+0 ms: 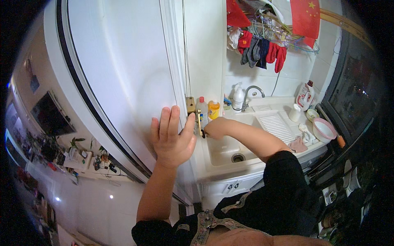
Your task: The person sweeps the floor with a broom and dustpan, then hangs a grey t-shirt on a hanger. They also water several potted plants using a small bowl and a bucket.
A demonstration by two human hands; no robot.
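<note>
My left hand lies with its fingers spread, palm towards the white panel, against its right edge. A brass-coloured winder box is mounted just right of that edge, with thin cables running up from it. From the box a brass crank arm points down. My right hand is curled at the crank's lower end, where a dark knob partly shows; the fingers hide the rest. Behind the crank stand a clear bottle with a red cap and a bottle of orange liquid.
A white sink with a ribbed washboard lies below my right forearm. Around it are a faucet, pump bottle, detergent jug and pink-rimmed basin. Socks and hangers hang above.
</note>
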